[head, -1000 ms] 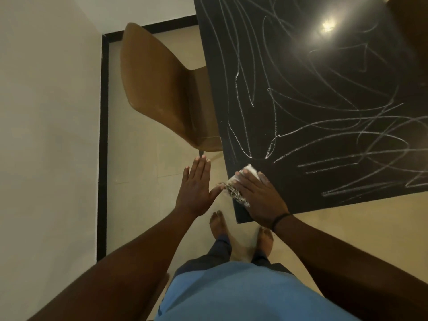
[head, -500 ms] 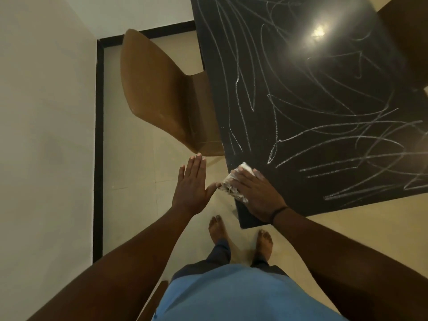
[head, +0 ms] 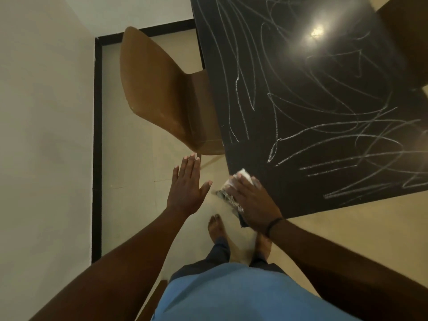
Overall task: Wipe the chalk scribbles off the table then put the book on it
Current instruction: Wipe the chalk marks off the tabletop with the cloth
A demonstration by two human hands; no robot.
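black table (head: 312, 89), chalk scribbles (head: 335, 140), beige floor (head: 143, 172)

You have a black table (head: 301, 188) covered with white chalk scribbles (head: 347, 140) looping from its middle out to three o'clock; a bare dark band runs along its corner at seven o'clock. There a whitish cloth (head: 234, 188) with a frayed edge lies flat on that corner.

table (head: 301, 193): far side cut off | cloth (head: 234, 193): mostly hidden under right hand (head: 252, 200)
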